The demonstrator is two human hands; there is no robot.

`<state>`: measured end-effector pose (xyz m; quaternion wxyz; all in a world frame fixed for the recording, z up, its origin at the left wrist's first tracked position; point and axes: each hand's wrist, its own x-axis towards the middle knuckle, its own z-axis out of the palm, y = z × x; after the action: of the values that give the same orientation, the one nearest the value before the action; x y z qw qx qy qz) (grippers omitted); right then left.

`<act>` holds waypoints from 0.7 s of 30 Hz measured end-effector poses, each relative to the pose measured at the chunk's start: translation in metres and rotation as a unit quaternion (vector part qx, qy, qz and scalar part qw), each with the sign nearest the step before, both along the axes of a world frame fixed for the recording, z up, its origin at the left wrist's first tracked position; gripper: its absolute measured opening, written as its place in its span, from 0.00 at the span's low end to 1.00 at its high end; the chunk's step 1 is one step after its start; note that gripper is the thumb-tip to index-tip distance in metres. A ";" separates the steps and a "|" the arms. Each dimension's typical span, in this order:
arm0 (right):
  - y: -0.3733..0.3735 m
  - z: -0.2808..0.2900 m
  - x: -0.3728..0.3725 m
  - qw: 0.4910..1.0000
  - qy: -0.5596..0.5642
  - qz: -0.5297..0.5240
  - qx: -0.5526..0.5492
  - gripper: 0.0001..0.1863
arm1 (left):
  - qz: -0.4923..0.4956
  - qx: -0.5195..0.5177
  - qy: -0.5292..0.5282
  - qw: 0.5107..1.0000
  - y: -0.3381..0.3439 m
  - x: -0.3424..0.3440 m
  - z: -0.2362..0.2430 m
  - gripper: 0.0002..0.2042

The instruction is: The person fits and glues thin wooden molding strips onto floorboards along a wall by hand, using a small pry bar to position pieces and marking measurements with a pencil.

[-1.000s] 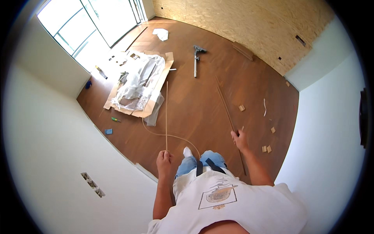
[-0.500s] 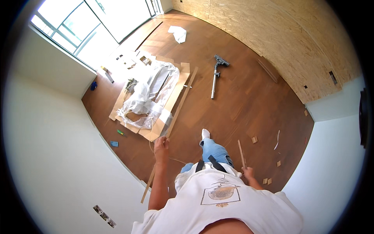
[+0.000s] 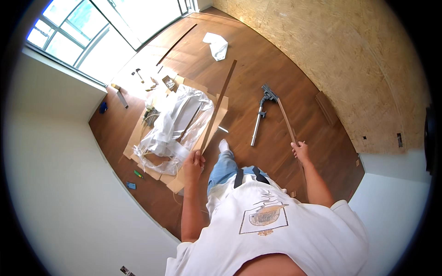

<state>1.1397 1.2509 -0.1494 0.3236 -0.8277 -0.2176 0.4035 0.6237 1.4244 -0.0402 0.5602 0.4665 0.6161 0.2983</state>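
Note:
My left hand (image 3: 194, 164) is closed around a long, narrow brown wood strip (image 3: 220, 103), which slants up and away past the cardboard. In my right hand (image 3: 300, 151) is a second thin wood strip (image 3: 286, 120). Its far end reaches close to the grey vacuum floor head (image 3: 268, 94) on its metal tube (image 3: 256, 129); whether they touch I cannot tell. Part of this strip also shows behind my right hand, beside the forearm.
Flattened cardboard (image 3: 175, 184) with crumpled clear plastic (image 3: 161, 133) lies left of my feet. A white sheet (image 3: 216, 46) rests farther off on the wood floor. Brown planks (image 3: 326, 108) lie along the chipboard wall (image 3: 331, 55). A blue item (image 3: 131, 185) sits by the white wall.
Both hands have moved forward, and the strips now point farther ahead. My right hand has risen from beside my hip. The view has shifted as I step forward.

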 end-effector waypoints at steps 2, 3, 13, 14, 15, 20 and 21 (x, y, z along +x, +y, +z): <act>0.032 0.004 0.000 1.000 0.005 0.001 -0.014 0.17 | 0.020 -0.006 -0.053 0.998 0.055 0.020 -0.002 0.13; 0.048 0.009 0.001 1.000 0.017 0.002 -0.011 0.17 | 0.013 -0.013 -0.046 0.999 0.085 0.029 -0.008 0.12; 0.198 -0.050 0.087 0.989 0.053 0.005 -0.138 0.14 | -0.011 0.041 0.057 0.997 0.352 0.136 -0.029 0.10; 0.228 -0.060 0.108 0.989 0.051 0.013 -0.138 0.14 | -0.012 0.052 0.085 0.995 0.373 0.148 -0.036 0.09; 0.263 -0.064 0.127 0.989 0.051 0.021 -0.137 0.15 | 0.001 0.026 0.084 0.996 0.398 0.162 -0.031 0.08; 0.453 -0.062 0.219 0.986 0.097 0.073 -0.117 0.15 | 0.017 0.077 0.174 0.982 0.481 0.206 -0.039 0.08; 0.496 -0.052 0.231 0.985 0.095 0.093 -0.105 0.15 | 0.005 0.114 0.194 0.974 0.504 0.215 -0.026 0.08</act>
<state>1.3705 1.7471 -0.2011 0.2149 -0.7911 -0.2186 0.5293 0.8383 1.9279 -0.0666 0.3720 0.5730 0.6772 0.2733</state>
